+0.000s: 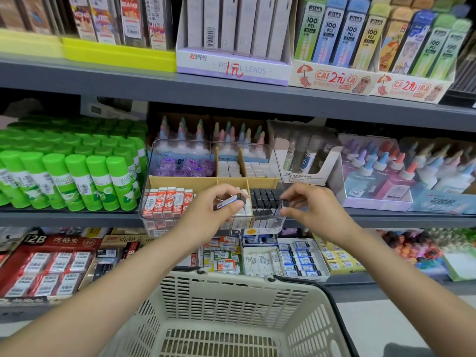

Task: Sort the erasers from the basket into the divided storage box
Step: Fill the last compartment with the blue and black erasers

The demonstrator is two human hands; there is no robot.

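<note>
The clear divided storage box [154, 161] sits on the middle shelf [69, 217], its front wall overhanging the shelf lip. Green glue sticks [77, 181] press close against its left wall, and a carton of glue bottles [373, 176] stands just beside its right. The upper shelf [231, 99] hangs over the back compartments, so open room lies at the front row and in the gap above the box. Below, the cream basket [322, 313] stands with its far rim under the box's front edge; what shows of its floor is bare.

The left hand [206, 215] hovers over the front middle compartment and pinches 1 eraser [229, 200] between thumb and curled fingers. The eraser has a blue-and-white sleeve and a dark end; its long axis runs nearly level, tilted up to the right, dark end pointing toward the black erasers [265, 202] in the front right compartment. The right hand [314, 210] is at the box's front right corner, fingertips curled and pinched at the clear rim. Red-and-white erasers [167, 202] stand upright in the front left compartment, purple ones [185, 166] behind them.
</note>
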